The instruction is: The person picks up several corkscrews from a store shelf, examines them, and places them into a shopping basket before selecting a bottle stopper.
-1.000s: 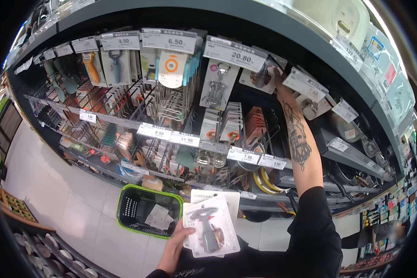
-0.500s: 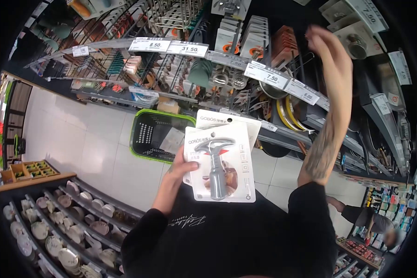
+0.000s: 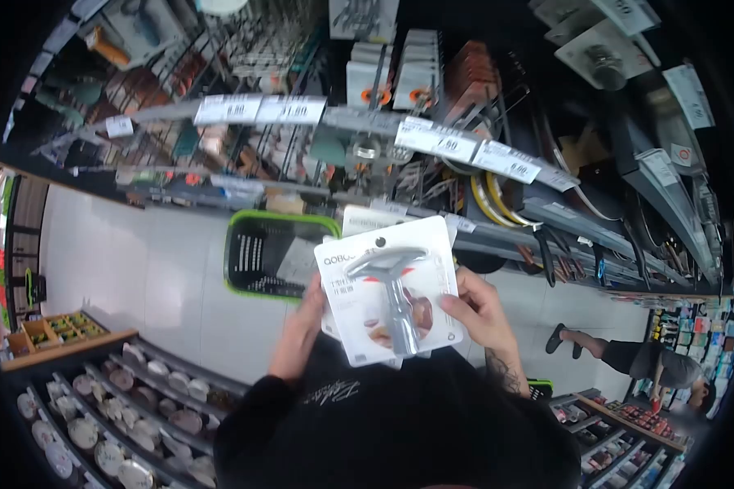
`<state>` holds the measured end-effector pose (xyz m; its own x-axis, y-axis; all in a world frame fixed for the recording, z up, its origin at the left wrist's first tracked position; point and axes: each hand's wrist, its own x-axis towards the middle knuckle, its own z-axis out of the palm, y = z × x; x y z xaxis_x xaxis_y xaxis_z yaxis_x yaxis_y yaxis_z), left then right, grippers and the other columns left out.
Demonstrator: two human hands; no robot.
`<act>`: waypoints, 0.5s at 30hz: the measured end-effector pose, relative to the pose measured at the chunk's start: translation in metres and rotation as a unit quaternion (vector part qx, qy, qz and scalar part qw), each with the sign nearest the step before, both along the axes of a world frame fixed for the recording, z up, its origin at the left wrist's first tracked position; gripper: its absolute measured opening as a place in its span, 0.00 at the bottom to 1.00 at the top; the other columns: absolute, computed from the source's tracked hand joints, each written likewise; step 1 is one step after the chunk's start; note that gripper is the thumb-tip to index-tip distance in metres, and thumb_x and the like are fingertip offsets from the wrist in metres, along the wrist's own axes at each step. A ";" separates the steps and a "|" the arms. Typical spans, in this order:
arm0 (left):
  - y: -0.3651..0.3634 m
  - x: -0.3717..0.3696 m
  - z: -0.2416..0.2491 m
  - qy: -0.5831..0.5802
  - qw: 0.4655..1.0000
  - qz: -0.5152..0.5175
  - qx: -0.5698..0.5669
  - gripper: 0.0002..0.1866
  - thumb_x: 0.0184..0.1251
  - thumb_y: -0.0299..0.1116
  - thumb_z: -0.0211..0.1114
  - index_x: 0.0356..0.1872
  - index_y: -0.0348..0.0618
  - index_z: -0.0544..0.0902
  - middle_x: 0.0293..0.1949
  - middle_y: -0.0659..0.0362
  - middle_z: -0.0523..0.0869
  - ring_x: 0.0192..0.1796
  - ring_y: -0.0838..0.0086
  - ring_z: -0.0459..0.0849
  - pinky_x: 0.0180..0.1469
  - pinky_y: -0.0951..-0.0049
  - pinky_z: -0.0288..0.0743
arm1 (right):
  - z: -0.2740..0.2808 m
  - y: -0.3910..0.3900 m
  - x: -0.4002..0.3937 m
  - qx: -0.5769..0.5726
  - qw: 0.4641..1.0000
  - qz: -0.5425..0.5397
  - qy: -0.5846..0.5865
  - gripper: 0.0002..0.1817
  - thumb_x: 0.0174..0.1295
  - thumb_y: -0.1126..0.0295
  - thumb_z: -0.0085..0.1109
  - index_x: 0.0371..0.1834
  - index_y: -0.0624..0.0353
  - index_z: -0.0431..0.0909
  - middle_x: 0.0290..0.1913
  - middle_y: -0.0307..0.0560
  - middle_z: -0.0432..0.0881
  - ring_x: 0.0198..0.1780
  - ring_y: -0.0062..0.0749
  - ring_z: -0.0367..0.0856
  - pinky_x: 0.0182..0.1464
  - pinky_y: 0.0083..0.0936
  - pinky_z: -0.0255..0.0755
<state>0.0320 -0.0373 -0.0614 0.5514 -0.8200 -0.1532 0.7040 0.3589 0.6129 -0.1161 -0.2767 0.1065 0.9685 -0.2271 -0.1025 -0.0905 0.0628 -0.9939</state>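
In front of my chest is a white packaged T-shaped tool (image 3: 401, 306) with a grey handle, its card slightly tilted. My right hand (image 3: 479, 310) grips its right edge, thumb on the front. At the left edge is my left hand (image 3: 299, 330), closed on the packages and partly hidden by them. Another white package (image 3: 367, 218) shows behind the front one, its top edge sticking out.
A black basket with a green rim (image 3: 284, 218) is on the floor beyond my left hand. Shelves with price labels (image 3: 436, 140) and hanging utensils run across the top. Bowls fill a rack (image 3: 151, 383) at lower left. Another person (image 3: 669, 364) is at the far right.
My right hand has come down from the upper shelf and taken hold of the front package's right edge. The front package has tilted a little, and the view has shifted.
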 end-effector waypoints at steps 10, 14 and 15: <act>-0.016 -0.002 0.037 0.022 0.984 -0.002 0.179 0.41 0.48 0.32 0.67 0.67 0.37 0.62 0.57 0.47 0.78 0.57 0.57 0.81 0.62 0.56 0.74 | 0.075 -0.047 0.050 -0.012 0.969 -0.204 -0.138 0.13 0.74 0.62 0.46 0.49 0.62 0.65 0.23 0.45 0.77 0.08 0.19 0.67 0.08 0.15 0.54; -0.011 -0.003 0.048 0.017 0.984 0.034 0.173 0.39 0.47 0.30 0.67 0.65 0.36 0.64 0.55 0.46 0.79 0.56 0.56 0.81 0.60 0.56 0.76 | 0.087 -0.076 0.088 -0.021 0.959 -0.210 -0.191 0.11 0.75 0.63 0.45 0.48 0.60 0.67 0.25 0.42 0.78 0.10 0.15 0.66 0.09 0.14 0.54; -0.010 -0.003 0.049 0.010 0.985 0.033 0.171 0.39 0.47 0.30 0.67 0.65 0.36 0.64 0.55 0.46 0.79 0.56 0.56 0.81 0.60 0.56 0.76 | 0.089 -0.080 0.096 -0.014 0.952 -0.212 -0.219 0.11 0.75 0.63 0.45 0.48 0.60 0.67 0.26 0.41 0.78 0.11 0.14 0.66 0.10 0.14 0.54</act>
<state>0.0292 -0.0471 -0.0129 0.5959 -0.6808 -0.4259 0.6992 0.1789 0.6922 -0.0198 -0.3569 0.1952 0.7368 -0.6046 0.3027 0.3612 -0.0265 -0.9321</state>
